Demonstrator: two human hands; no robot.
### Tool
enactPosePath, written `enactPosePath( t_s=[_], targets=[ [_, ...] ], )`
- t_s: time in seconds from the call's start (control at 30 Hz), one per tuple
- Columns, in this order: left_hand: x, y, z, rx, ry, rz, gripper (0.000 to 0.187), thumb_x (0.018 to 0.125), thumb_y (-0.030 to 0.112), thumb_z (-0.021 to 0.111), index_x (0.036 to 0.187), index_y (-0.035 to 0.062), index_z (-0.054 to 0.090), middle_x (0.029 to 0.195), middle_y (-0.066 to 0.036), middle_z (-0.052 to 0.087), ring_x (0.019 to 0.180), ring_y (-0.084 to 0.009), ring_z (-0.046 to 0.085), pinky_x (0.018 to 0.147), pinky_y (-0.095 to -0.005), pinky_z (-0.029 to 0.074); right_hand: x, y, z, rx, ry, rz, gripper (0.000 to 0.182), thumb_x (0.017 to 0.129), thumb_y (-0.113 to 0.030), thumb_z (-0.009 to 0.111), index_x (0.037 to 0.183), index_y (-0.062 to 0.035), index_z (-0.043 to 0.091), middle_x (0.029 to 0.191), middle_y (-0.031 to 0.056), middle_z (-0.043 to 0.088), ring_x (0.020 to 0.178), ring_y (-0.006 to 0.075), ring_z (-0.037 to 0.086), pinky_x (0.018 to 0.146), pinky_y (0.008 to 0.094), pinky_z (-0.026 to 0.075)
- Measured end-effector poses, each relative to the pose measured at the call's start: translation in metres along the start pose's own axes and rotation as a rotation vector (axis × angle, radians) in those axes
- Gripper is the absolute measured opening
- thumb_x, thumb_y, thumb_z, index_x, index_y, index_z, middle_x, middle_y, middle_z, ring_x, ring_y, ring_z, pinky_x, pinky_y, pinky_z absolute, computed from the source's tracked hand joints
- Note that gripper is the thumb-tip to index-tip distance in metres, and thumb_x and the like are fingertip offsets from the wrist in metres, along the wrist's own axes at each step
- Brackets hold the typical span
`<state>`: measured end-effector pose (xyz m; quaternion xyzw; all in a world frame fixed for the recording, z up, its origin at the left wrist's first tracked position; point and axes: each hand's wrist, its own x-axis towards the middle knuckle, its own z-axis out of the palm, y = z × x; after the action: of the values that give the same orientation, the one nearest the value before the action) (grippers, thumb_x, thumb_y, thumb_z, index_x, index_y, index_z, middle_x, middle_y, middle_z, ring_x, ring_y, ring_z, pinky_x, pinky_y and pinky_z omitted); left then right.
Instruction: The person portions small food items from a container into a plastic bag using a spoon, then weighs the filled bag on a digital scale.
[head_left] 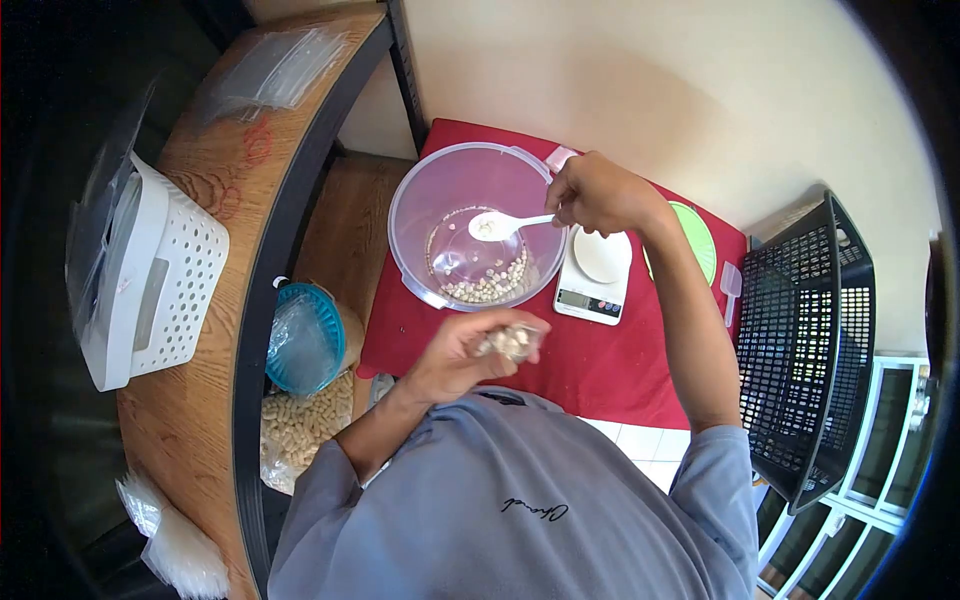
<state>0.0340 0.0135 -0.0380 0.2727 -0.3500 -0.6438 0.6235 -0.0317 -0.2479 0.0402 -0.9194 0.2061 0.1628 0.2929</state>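
Observation:
My right hand [600, 195] grips the handle of a white plastic spoon [492, 227] over a large clear round tub [408, 215]. Some pale pieces lie in the spoon's bowl. More small pale pieces [488, 288] are spread on the tub floor, mostly along the near side. In front of the tub, my left hand [452, 362] is closed around a small clear plastic bag [515, 342] with whitish pieces in it. A white digital scale [590, 303] with a round platform stands right of the tub; its display reading is too small to make out.
A red cloth [640, 370] covers the table. Right of the scale are a green lid [695, 240] and a black crate [800, 340]. On the left, a wooden shelf [215, 300] holds a white basket [185, 280] and plastic bags [280, 68]. A blue-lidded container [305, 340] stands below.

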Motion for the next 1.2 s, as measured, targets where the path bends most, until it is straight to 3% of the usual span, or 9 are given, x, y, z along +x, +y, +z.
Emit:
enactPosePath(
  t_s=[0.17,0.23,0.27,0.4,0.47,0.67,0.77,0.87,1.2],
  targets=[
    [-0.007,0.025,-0.020,0.366,0.431,0.355,0.043,0.083,0.008,0.075,0.121,-0.0016,0.058,0.100,-0.005,0.064,0.092,-0.0108,0.061,0.081,-0.0238,0.050,-0.004,-0.001,-0.004,0.034,0.001,-0.005,0.015,0.075,0.002,0.070,0.089,0.0027,0.072,0.064,0.0104,0.066,0.048,0.0146,0.060,0.038,0.0300,0.045],
    [-0.006,0.036,-0.030,0.615,0.519,0.333,0.039,0.089,0.015,0.070,0.123,0.0002,0.058,0.095,-0.002,0.062,0.089,-0.0080,0.058,0.079,-0.0219,0.047,-0.008,-0.006,-0.007,0.049,0.008,-0.001,0.014,0.075,0.003,0.070,0.088,0.0032,0.072,0.064,0.0105,0.066,0.048,0.0145,0.060,0.038,0.0293,0.045],
    [-0.004,0.041,-0.033,0.660,0.535,0.311,0.039,0.092,0.022,0.068,0.123,0.0004,0.057,0.093,-0.001,0.060,0.088,-0.0069,0.056,0.077,-0.0209,0.045,-0.008,-0.005,-0.008,0.049,0.009,-0.003,0.014,0.075,0.003,0.070,0.088,0.0032,0.072,0.064,0.0105,0.066,0.048,0.0145,0.060,0.038,0.0293,0.045],
    [0.004,0.038,-0.048,0.789,0.556,0.312,0.037,0.094,0.023,0.064,0.124,0.0008,0.058,0.092,-0.001,0.059,0.087,-0.0069,0.054,0.076,-0.0209,0.043,-0.013,-0.008,-0.015,0.019,0.008,-0.034,0.011,0.075,0.001,0.067,0.085,0.0030,0.072,0.065,0.0130,0.067,0.045,0.0188,0.061,0.042,0.0312,0.049],
    [0.008,0.038,-0.050,0.790,0.583,0.309,0.034,0.090,0.014,0.069,0.118,-0.0005,0.059,0.099,-0.007,0.065,0.087,-0.0119,0.061,0.077,-0.0258,0.049,-0.018,-0.013,-0.022,0.006,0.007,-0.046,0.011,0.075,0.000,0.067,0.085,0.0024,0.072,0.065,0.0126,0.067,0.045,0.0186,0.061,0.043,0.0313,0.049],
    [0.020,0.039,-0.052,1.010,0.655,0.350,0.033,0.082,0.008,0.074,0.111,-0.0009,0.061,0.098,-0.016,0.067,0.087,-0.0216,0.066,0.077,-0.0311,0.051,-0.034,-0.025,-0.045,-0.054,0.042,-0.066,0.016,0.073,0.002,0.071,0.089,0.0005,0.074,0.071,0.0123,0.069,0.060,0.0174,0.064,0.059,0.0316,0.051],
    [0.025,0.044,-0.048,1.125,0.631,0.378,0.032,0.083,0.007,0.074,0.111,-0.0010,0.061,0.097,-0.009,0.066,0.086,-0.0134,0.061,0.074,-0.0262,0.049,-0.042,-0.034,-0.057,-0.116,0.079,-0.192,0.018,0.072,0.002,0.072,0.090,-0.0002,0.074,0.072,0.0126,0.069,0.064,0.0184,0.064,0.061,0.0321,0.050],
    [0.032,0.041,-0.043,1.114,0.646,0.394,0.037,0.078,0.010,0.078,0.109,-0.0018,0.061,0.099,-0.017,0.067,0.091,-0.0239,0.067,0.079,-0.0334,0.051,-0.041,-0.041,-0.061,-0.138,0.070,-0.209,0.019,0.072,0.001,0.073,0.090,-0.0011,0.075,0.074,0.0132,0.070,0.064,0.0208,0.065,0.062,0.0331,0.051],
    [0.044,0.040,-0.031,1.093,0.614,0.408,0.043,0.075,0.012,0.081,0.110,-0.0027,0.060,0.102,-0.018,0.066,0.094,-0.0270,0.066,0.082,-0.0355,0.052,-0.041,-0.073,-0.060,-0.483,0.114,-0.198,0.020,0.069,0.002,0.070,0.087,-0.0037,0.076,0.080,0.0150,0.071,0.073,0.0284,0.068,0.068,0.0370,0.054]
  ],
)
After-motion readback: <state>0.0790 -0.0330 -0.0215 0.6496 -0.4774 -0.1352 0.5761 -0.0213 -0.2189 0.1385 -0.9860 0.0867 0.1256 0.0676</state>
